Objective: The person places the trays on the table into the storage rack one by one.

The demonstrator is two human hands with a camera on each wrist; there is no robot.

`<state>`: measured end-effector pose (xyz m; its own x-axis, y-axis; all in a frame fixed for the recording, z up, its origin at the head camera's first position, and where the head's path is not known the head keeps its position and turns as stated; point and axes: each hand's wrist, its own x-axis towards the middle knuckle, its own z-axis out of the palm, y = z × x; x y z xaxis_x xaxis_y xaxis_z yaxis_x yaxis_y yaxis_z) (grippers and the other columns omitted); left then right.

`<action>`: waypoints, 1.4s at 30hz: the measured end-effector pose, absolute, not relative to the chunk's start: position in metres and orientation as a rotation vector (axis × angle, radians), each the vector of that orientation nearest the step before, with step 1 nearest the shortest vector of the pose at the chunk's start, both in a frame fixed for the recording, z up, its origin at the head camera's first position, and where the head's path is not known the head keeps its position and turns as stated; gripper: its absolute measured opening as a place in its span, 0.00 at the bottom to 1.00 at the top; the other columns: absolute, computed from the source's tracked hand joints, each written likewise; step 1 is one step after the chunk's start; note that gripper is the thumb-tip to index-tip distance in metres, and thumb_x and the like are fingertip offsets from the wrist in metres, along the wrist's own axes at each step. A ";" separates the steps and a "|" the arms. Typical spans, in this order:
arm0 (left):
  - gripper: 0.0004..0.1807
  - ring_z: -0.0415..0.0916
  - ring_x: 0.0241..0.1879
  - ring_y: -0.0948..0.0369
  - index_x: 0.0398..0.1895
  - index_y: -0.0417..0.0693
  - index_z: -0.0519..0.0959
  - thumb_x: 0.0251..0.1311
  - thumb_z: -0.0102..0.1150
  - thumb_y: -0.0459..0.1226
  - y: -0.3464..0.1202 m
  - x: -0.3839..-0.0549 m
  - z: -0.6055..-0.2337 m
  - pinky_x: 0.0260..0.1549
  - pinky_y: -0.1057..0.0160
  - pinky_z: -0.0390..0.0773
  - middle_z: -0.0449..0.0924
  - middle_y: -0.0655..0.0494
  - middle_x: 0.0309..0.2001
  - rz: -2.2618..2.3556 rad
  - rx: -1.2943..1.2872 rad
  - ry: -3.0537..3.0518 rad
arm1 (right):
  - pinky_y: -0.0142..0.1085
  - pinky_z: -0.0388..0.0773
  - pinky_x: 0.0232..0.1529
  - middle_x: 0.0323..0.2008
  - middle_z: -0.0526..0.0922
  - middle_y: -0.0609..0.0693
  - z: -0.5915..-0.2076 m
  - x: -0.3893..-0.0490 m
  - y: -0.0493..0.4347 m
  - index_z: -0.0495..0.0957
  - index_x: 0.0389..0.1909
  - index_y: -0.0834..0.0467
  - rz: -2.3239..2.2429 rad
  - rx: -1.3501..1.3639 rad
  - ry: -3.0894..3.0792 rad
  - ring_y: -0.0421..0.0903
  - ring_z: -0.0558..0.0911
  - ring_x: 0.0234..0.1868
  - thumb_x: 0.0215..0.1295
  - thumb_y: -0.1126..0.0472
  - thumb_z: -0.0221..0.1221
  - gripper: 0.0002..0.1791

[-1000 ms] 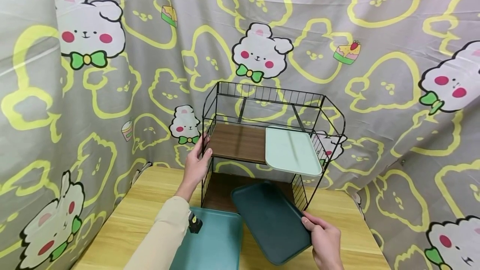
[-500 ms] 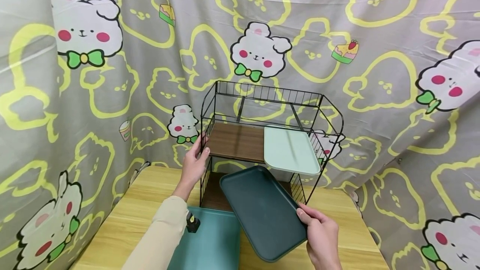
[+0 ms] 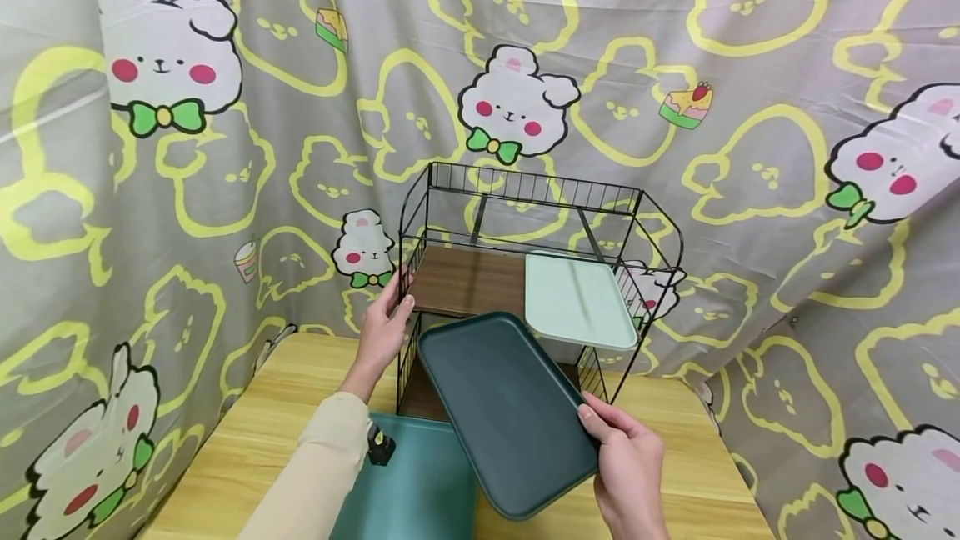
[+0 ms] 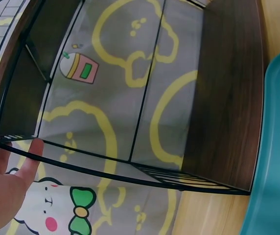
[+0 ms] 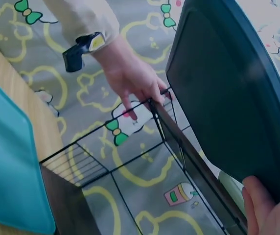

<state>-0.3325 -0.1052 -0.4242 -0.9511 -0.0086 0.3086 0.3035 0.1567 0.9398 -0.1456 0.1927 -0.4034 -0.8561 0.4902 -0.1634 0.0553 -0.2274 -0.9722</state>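
My right hand (image 3: 628,461) pinches the right edge of a dark green rectangular tray (image 3: 510,411), thumb on top. The tray is raised and tilted in front of the rack, its far corner overlapping the front of the upper shelf in the head view. With my left hand (image 3: 384,330) I grip the left side frame of a black wire two-tier rack with brown wooden shelves (image 3: 468,280). In the left wrist view, fingers (image 4: 31,164) curl around the thin black frame. A pale mint tray (image 3: 577,298) lies on the right half of the upper shelf, its front edge jutting out slightly.
A teal tray (image 3: 420,486) lies on the wooden table (image 3: 247,415), before the lower shelf (image 3: 420,398), which the dark tray partly hides. A small black device (image 3: 381,444) is strapped at the left wrist. Behind the rack hangs a grey patterned curtain (image 3: 300,107).
My right hand has lifted the dark green tray up and to the left, from in front of the lower shelf to the upper shelf's front edge. The left hand keeps its grip on the rack.
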 end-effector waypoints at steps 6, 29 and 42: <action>0.31 0.63 0.81 0.55 0.86 0.62 0.57 0.84 0.48 0.41 -0.105 -0.332 -0.423 0.69 0.45 0.77 0.67 0.58 0.81 -1.873 -0.297 -2.188 | 0.32 0.89 0.43 0.49 0.88 0.51 -0.397 -0.151 0.175 0.89 0.55 0.63 2.135 -0.621 -1.677 0.37 0.89 0.40 0.70 0.69 0.67 0.14; 0.32 0.64 0.81 0.56 0.86 0.65 0.57 0.84 0.48 0.41 -0.105 -0.333 -0.423 0.70 0.46 0.77 0.66 0.60 0.81 -1.879 -0.277 -2.199 | 0.24 0.83 0.48 0.59 0.82 0.60 -0.387 -0.177 0.133 0.85 0.57 0.71 2.085 -0.670 -1.422 0.50 0.80 0.63 0.70 0.71 0.64 0.16; 0.32 0.63 0.81 0.56 0.86 0.69 0.56 0.84 0.47 0.41 -0.104 -0.333 -0.425 0.71 0.46 0.76 0.65 0.59 0.82 -1.873 -0.261 -2.203 | 0.22 0.81 0.41 0.48 0.88 0.61 -0.385 -0.217 0.100 0.91 0.47 0.65 1.904 -0.750 -1.331 0.48 0.84 0.49 0.66 0.70 0.68 0.11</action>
<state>-0.3328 -0.1039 -0.4248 -0.9559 -0.0177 0.2930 0.2863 0.1637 0.9441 -0.2169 0.1000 -0.3852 -0.5978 0.7984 -0.0714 -0.2072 -0.2399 -0.9484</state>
